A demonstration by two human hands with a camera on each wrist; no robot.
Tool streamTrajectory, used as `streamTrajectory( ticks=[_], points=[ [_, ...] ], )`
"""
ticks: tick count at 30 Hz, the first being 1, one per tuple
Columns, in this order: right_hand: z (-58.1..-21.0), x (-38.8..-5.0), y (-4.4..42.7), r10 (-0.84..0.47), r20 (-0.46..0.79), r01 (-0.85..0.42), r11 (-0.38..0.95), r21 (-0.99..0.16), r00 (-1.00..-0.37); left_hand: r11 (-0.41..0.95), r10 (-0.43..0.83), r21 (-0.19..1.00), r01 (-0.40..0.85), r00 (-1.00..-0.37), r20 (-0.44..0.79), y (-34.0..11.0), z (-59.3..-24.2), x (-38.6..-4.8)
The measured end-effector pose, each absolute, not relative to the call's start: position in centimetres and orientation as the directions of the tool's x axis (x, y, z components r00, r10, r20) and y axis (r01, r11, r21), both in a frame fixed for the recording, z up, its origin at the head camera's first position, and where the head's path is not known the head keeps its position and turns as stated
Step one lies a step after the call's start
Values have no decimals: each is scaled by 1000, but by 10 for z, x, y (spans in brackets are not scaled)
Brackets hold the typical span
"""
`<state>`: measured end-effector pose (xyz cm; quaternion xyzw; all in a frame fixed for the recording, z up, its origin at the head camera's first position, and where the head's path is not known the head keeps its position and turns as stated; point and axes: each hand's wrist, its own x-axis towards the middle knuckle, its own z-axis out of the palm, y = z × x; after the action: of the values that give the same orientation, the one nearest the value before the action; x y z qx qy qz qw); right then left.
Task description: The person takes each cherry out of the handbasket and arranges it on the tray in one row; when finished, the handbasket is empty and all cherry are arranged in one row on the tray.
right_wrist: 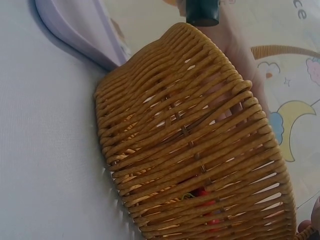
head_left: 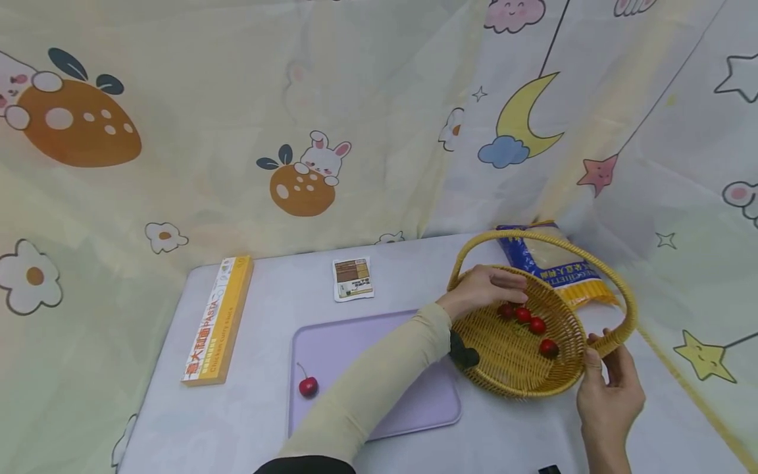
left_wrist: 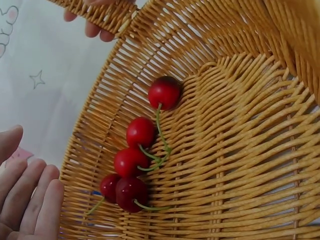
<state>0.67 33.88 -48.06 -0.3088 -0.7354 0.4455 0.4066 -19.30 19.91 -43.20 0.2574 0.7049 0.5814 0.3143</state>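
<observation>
A pale cloth backdrop printed with cartoon rabbits, fruit and stars (head_left: 379, 99) stands behind one white-covered desk (head_left: 237, 428). The desk carries one lilac rectangular tray (head_left: 331, 349), its long axis running roughly left to right, and, to the person's right of it, one golden-brown woven basket with an arched handle (head_left: 515, 368).

Of the two hands, the right hand (head_left: 612, 388) grips the basket where the handle meets the rim, thumb on the near side. The left hand (head_left: 488, 286) holds nothing: its fingers are loosely straight over the basket's far left side; whether they touch the weave I cannot tell. The left forearm, in a cream sleeve (head_left: 367, 382), crosses above the tray.

Behind the basket lies one blue-and-yellow plastic pasta bag (head_left: 568, 276); at the desk's left, one long yellow-and-white pasta box (head_left: 219, 322); behind the tray, one small white-and-brown sachet (head_left: 353, 278).

Smallest are six round red cherries. Five stemmed cherries (left_wrist: 141, 131) lie inside the basket in a loose row from beside the left fingertips towards the right hand, the left being nearer. One dark red cherry (head_left: 308, 387) lies on the tray's left side, well apart from both hands.
</observation>
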Motion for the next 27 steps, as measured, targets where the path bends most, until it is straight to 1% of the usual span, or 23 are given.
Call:
streamTrajectory(
  ticks=[4, 8, 14, 20, 25, 27],
  points=[
    [-482, 8, 339, 812, 334, 73, 416, -906, -478, 193, 724, 981, -9, -674, -148, 202, -437, -195],
    [-482, 8, 340, 816, 328, 86, 415, -906, -476, 182, 727, 983, -25, -670, -152, 204, -442, -196],
    [-483, 8, 340, 804, 337, 81, 427, -901, -489, 170, 724, 984, -50, -671, -159, 207, -448, -199],
    [-481, 8, 339, 804, 331, 88, 425, -901, -493, 144, 744, 988, -54, -653, -145, 209, -453, -201],
    [-480, 8, 338, 800, 334, 105, 438, -893, -497, 158, 742, 986, -56, -652, -156, 211, -456, -202],
    [-481, 8, 339, 795, 345, 91, 444, -891, -500, 166, 741, 985, -55, -652, -162, 212, -458, -203]
  ],
)
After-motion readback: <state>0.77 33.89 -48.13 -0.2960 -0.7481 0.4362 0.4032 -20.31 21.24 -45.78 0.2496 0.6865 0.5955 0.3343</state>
